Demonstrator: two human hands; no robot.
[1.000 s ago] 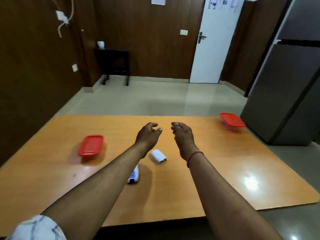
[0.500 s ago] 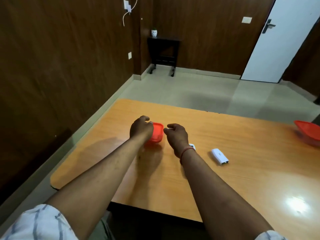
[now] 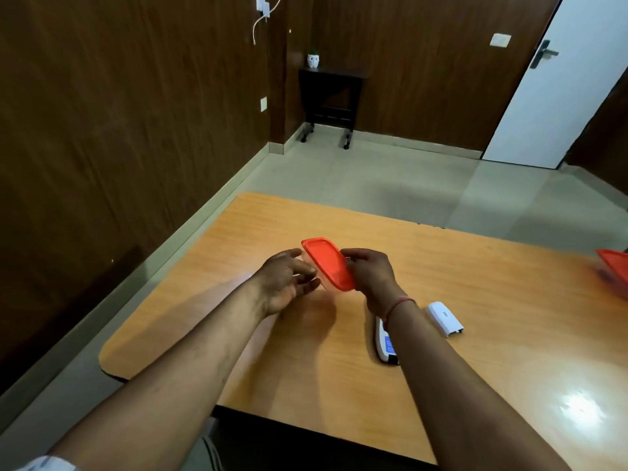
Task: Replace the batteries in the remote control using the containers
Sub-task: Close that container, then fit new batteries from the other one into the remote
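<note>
A small clear container with a red lid (image 3: 328,263) is held tilted above the orange table (image 3: 509,294), between both hands. My right hand (image 3: 372,277) grips the lid's right edge. My left hand (image 3: 285,282) has its fingers curled against the container's clear left side, which is mostly hidden. The white remote control (image 3: 385,346) lies on the table under my right wrist, partly covered by the forearm. Its white battery cover (image 3: 444,317) lies apart, just to the right. No batteries are visible.
A second red-lidded container (image 3: 615,270) sits at the table's far right, cut off by the frame edge. The table's left edge and rounded corner are near my left forearm. A dark side table (image 3: 331,96) stands in the far corner.
Both hands reached left to the red-lidded container, took hold of it and raised it off the table. The view turned left with them.
</note>
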